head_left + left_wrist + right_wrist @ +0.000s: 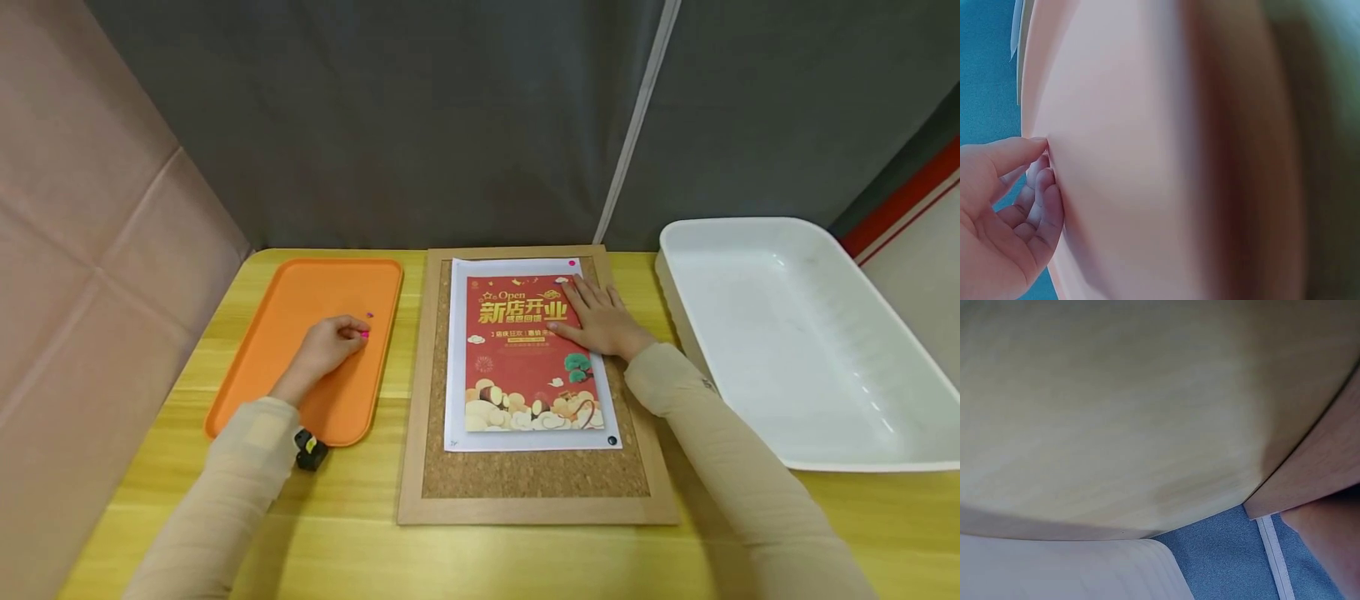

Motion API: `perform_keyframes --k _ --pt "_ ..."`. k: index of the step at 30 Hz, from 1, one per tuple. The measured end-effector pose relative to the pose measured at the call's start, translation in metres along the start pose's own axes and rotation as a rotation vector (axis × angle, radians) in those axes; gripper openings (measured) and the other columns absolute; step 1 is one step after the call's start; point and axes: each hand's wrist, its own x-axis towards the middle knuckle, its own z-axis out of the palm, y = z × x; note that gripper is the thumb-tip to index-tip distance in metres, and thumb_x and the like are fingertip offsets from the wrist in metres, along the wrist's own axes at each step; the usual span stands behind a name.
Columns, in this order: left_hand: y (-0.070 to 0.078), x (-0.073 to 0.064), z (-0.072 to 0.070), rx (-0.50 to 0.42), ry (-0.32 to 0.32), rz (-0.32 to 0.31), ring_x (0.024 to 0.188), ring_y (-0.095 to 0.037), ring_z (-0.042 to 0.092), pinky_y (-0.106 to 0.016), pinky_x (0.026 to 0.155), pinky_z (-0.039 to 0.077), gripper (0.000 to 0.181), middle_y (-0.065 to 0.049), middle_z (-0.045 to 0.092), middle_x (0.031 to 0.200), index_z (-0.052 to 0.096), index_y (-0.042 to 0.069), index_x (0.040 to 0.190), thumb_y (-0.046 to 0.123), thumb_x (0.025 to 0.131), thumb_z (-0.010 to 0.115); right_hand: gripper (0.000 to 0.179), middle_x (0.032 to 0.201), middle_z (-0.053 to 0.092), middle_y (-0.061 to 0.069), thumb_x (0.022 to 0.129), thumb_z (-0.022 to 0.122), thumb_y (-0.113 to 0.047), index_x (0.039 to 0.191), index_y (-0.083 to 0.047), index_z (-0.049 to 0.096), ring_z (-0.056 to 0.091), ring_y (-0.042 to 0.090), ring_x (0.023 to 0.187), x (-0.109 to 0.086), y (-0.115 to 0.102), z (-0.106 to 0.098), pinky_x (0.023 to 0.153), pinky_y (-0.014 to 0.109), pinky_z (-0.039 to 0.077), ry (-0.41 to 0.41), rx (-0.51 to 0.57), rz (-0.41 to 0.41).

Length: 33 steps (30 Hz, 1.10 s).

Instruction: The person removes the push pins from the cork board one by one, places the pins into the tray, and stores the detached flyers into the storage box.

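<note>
Over the orange tray (288,333), my left hand (328,344) pinches a bright pink pushpin (364,334) between thumb and finger. In the left wrist view, the left hand (1013,212) has its fingertips right at the tray surface, the other fingers curled. A small purple pin (370,316) lies just beyond it. My right hand (603,321) rests spread on the upper right of a red poster (525,367) with gold lettering. Behind the poster is a larger white sheet (456,367), on a wood-framed cork board (525,479). A pink pin (572,262) and a black pin (612,440) mark the sheet's right corners.
A deep white basin (795,333) stands at the right, beside my right forearm. The yellow wooden table (360,517) ends at a grey curtain (420,125) behind. A pinkish padded panel (90,208) borders the left. A black wrist device (311,450) shows under my left sleeve.
</note>
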Motion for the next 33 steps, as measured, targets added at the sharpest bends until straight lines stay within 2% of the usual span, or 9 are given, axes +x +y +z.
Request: perform_keyframes --k 13,20,26,33 --pt "0.000 0.001 0.000 -0.007 -0.003 0.001 0.101 -0.033 0.061 -0.043 0.089 0.048 0.028 -0.022 0.066 0.109 0.062 -0.002 0.117 0.015 0.095 0.059 0.088 0.161 -0.002 0.018 0.093 0.044 -0.058 0.154 -0.009 0.004 0.000 0.039 0.148 0.000 0.000 0.000 0.117 0.058 -0.007 -0.003 -0.005 -0.001" --pt "0.002 -0.001 -0.002 -0.017 0.039 0.019 0.104 -0.036 0.061 -0.043 0.086 0.049 0.027 -0.024 0.064 0.117 0.063 -0.002 0.116 0.015 0.095 0.058 0.088 0.161 -0.001 0.018 0.093 0.044 -0.058 0.154 -0.009 0.004 0.000 0.039 0.148 0.000 -0.001 -0.001 0.118 0.058 -0.006 -0.002 -0.004 0.001" --pt "0.009 0.000 -0.004 -0.036 0.062 0.016 0.102 -0.034 0.061 -0.034 0.077 0.050 0.028 -0.022 0.062 0.123 0.062 0.000 0.119 0.014 0.095 0.058 0.089 0.162 -0.002 0.017 0.092 0.044 -0.059 0.155 -0.010 0.004 0.000 0.038 0.148 0.001 -0.001 -0.002 0.118 0.058 -0.007 -0.001 0.007 -0.001" --pt "0.022 -0.001 -0.003 -0.053 0.062 0.033 0.103 -0.034 0.059 -0.042 0.082 0.050 0.032 -0.020 0.060 0.123 0.061 0.004 0.124 0.018 0.096 0.056 0.091 0.162 -0.001 0.017 0.091 0.043 -0.062 0.155 -0.009 0.006 0.001 0.038 0.148 0.000 0.000 -0.002 0.117 0.058 -0.006 -0.002 0.026 -0.001"
